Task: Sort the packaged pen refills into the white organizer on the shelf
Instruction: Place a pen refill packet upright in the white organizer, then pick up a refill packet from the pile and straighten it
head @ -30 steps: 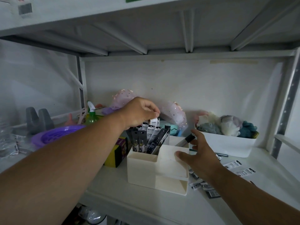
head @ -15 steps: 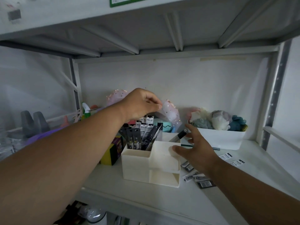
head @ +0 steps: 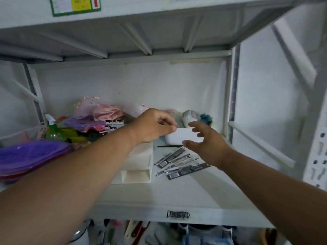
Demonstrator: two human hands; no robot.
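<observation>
Refill packs (head: 180,160) lie flat, fanned, long axes diagonal, beside organizer (head: 139,165).

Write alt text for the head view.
Two bare arms reach over a white shelf: the left hand hovers curled above the white organizer, the right hand spreads open above loose packaged pen refills.

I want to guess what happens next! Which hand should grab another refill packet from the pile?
Probably the right hand. It hovers open just above the loose refill packets lying right of the white organizer. The left hand, fingers curled, is over the organizer, farther from the pile.
</observation>
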